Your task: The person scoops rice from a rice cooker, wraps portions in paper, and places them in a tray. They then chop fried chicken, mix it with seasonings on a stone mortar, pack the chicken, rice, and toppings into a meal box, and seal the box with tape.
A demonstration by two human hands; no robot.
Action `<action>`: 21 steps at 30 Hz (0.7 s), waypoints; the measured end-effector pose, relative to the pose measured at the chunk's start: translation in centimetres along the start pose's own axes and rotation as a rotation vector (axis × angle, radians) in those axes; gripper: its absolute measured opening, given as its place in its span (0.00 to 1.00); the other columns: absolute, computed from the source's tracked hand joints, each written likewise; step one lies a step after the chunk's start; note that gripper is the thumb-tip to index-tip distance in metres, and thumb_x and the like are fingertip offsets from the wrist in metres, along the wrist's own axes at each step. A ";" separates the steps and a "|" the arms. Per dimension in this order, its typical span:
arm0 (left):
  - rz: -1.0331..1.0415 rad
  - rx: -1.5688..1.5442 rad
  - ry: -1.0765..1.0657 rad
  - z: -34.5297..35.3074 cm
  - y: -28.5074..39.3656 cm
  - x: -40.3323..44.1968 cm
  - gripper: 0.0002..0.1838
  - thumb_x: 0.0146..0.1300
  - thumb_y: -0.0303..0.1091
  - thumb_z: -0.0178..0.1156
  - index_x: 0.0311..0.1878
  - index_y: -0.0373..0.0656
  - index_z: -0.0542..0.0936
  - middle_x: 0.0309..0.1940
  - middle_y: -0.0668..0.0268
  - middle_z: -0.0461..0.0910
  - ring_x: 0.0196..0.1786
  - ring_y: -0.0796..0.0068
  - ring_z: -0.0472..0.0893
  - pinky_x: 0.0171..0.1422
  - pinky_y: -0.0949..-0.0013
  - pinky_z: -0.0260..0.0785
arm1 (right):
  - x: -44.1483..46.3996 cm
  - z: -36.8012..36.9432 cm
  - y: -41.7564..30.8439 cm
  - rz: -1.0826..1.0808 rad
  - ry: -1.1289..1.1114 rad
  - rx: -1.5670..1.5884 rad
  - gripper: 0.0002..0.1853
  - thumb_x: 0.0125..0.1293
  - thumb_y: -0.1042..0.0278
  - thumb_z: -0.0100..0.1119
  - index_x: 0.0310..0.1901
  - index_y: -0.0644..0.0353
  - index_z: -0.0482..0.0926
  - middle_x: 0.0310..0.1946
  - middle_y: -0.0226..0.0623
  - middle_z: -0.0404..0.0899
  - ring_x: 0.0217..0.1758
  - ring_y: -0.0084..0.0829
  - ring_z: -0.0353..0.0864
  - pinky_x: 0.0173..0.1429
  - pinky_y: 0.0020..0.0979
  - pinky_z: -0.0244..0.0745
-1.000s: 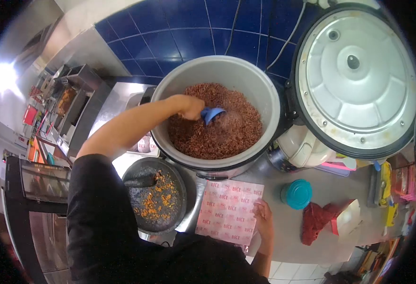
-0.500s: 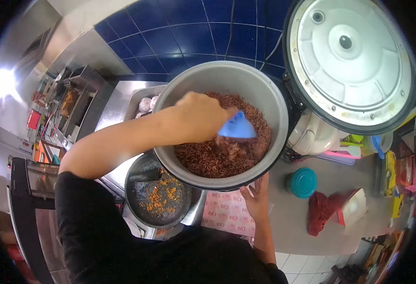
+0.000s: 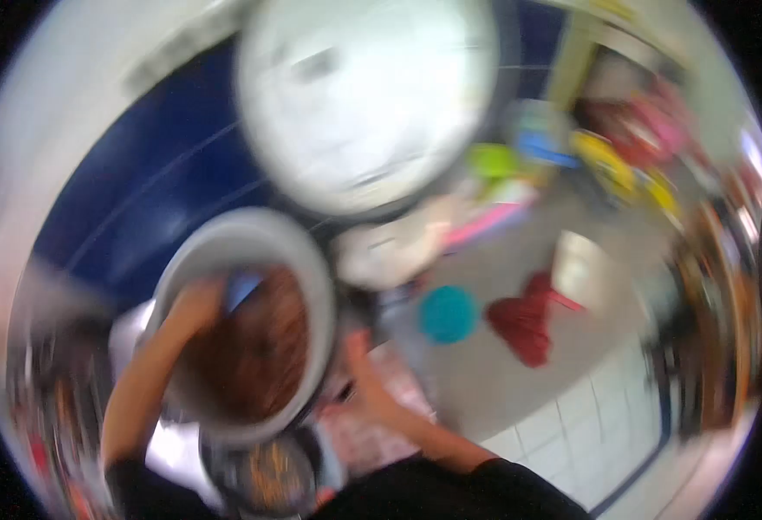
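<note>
Your right hand [image 3: 197,307] was closed around a small blue scoop [image 3: 242,289] inside the round grey pot [image 3: 225,236], near the counter's [image 3: 476,394] back edge. The scoop's long axis slanted up and right, its blurred head pointing away from your grip over reddish-brown rice [image 3: 264,360]. Your left hand [image 3: 365,386], its grip too blurred to tell, was at the pink patterned paper [image 3: 368,438], near the front edge.

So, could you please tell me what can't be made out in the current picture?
Handle of the blue scoop: head view, left hand and blur.
Finger positions of the right hand: head view, motion blur.
Print on the pink paper: head view, motion blur.
Top of the lid: head view, cut off by upper edge.
</note>
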State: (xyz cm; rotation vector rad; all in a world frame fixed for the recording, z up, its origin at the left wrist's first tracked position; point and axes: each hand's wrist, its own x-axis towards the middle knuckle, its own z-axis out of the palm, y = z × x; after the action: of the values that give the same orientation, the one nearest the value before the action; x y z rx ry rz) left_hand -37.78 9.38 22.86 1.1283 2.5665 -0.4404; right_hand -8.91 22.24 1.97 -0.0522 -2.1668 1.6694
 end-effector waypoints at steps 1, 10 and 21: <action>0.053 -0.089 -0.005 2.8 -3.7 1.5 0.30 0.66 0.36 0.62 0.71 0.42 0.73 0.54 0.41 0.83 0.55 0.41 0.84 0.61 0.46 0.76 | 0.0 0.1 -0.6 0.037 0.011 -0.057 0.77 0.47 0.48 0.86 0.82 0.67 0.32 0.84 0.58 0.25 0.87 0.52 0.23 0.87 0.47 0.29; 0.145 0.177 -0.486 4.6 -4.1 0.6 0.37 0.67 0.41 0.54 0.72 0.20 0.64 0.69 0.29 0.68 0.75 0.34 0.66 0.81 0.49 0.57 | 1.6 -4.0 -4.0 0.333 -0.162 0.056 0.80 0.45 0.37 0.82 0.83 0.56 0.26 0.84 0.57 0.26 0.86 0.65 0.25 0.85 0.58 0.32; 0.102 0.296 0.177 -6.4 7.6 -12.0 0.34 0.66 0.35 0.60 0.77 0.58 0.69 0.33 0.50 0.87 0.30 0.53 0.88 0.34 0.51 0.80 | 1.8 -1.2 -0.6 0.081 -0.023 0.163 0.84 0.36 0.46 0.88 0.82 0.65 0.30 0.83 0.63 0.30 0.87 0.57 0.33 0.86 0.50 0.39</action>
State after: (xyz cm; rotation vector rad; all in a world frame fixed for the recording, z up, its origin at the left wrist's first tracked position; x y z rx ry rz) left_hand -25.31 8.94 32.21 1.4517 2.6375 -0.7447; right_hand -10.03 23.66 3.32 -0.0756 -2.0620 1.8947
